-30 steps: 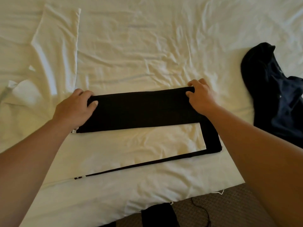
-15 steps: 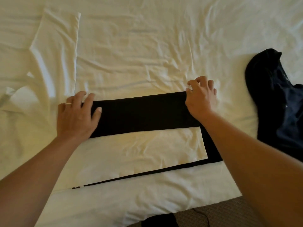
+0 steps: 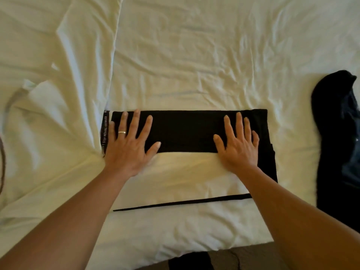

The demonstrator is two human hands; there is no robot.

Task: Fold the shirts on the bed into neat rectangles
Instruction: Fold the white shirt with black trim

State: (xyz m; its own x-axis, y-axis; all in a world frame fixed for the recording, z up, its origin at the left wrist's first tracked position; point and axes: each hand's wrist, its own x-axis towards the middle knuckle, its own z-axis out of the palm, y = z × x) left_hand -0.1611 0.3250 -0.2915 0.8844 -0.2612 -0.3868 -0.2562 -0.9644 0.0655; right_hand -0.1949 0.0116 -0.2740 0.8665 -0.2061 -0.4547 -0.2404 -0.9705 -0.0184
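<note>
Both hands lie flat, fingers spread: the left hand (image 3: 128, 145) and right hand (image 3: 238, 147) press the ends of the folded black shirt (image 3: 187, 131) on the white bed sheet (image 3: 194, 55). A crumpled dark shirt (image 3: 339, 145) lies well right, a white shirt (image 3: 58, 94) left.

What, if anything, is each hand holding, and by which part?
Nothing is held. The left hand and right hand lie flat, fingers straight, pressing the folded black band of the shirt.
</note>
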